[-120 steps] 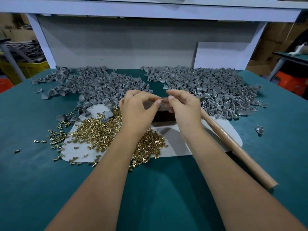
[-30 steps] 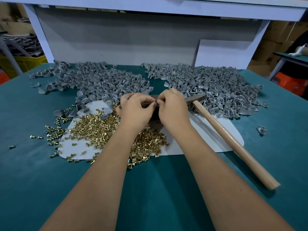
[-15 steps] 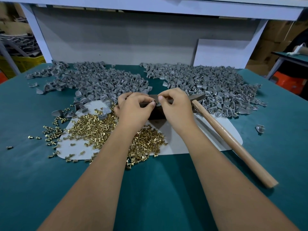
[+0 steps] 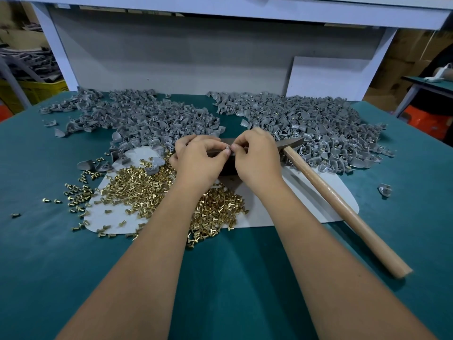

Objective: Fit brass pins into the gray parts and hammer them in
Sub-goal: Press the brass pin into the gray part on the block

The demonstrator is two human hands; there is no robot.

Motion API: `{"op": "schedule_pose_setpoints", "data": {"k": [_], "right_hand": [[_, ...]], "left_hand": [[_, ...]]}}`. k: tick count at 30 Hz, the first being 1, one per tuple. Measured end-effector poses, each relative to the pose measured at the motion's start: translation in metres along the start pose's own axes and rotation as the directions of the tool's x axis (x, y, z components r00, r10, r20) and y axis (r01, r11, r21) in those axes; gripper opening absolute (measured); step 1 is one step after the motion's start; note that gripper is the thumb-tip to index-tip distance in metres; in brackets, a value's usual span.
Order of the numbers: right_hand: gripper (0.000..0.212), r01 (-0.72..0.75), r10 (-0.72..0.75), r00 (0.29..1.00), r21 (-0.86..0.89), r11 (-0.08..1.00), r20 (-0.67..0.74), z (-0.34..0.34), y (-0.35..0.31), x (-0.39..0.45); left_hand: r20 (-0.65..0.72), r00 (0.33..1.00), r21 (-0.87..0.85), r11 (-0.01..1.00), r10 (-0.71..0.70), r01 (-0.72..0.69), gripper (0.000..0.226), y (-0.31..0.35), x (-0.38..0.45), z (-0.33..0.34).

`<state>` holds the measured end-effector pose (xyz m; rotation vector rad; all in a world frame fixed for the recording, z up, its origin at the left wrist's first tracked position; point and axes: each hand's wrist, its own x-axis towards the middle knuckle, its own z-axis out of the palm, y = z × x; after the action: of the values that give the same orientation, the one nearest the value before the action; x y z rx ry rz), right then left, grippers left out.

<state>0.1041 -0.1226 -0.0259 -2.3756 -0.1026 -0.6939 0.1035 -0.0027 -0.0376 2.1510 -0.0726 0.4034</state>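
Both hands are meeting at the centre of the view: the left hand (image 4: 198,165) and the right hand (image 4: 257,160) are pinching together one small gray part (image 4: 228,151) between their curled fingertips, above a dark block (image 4: 226,168). Brass pins (image 4: 137,190) are lying in a heap at 8 o'clock from the hands, on a white sheet (image 4: 306,190). Gray parts (image 4: 306,123) are spreading in piles from 10 to 2 o'clock on the green tabletop (image 4: 49,266). At 4 o'clock a hammer (image 4: 343,207) is lying untouched.
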Motion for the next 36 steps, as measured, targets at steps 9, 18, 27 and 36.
{"op": "schedule_pose_setpoints", "data": {"k": [9, 18, 27, 36], "right_hand": [[0.011, 0.023, -0.015, 0.998, -0.153, 0.988, 0.054, -0.006, -0.008, 0.005], [0.005, 0.136, -0.141, 0.99, -0.264, 0.955, -0.002, -0.001, -0.012, 0.0], [0.011, 0.008, 0.007, 0.997, -0.199, 0.98, 0.076, -0.006, -0.015, 0.009], [0.015, -0.093, 0.092, 0.995, 0.021, 0.995, 0.026, -0.001, -0.007, 0.002]], "left_hand": [[0.004, 1.0, 0.008, 1.0, -0.023, 0.023, 0.006, 0.0, 0.0, 0.002], [-0.016, 1.0, 0.0, 1.0, -0.016, 0.016, 0.008, -0.004, 0.002, 0.004], [-0.018, 1.0, 0.007, 1.0, -0.01, 0.01, 0.011, -0.004, 0.002, 0.005], [-0.026, 0.999, 0.032, 0.999, -0.025, 0.026, 0.005, -0.003, 0.001, 0.004]]}}
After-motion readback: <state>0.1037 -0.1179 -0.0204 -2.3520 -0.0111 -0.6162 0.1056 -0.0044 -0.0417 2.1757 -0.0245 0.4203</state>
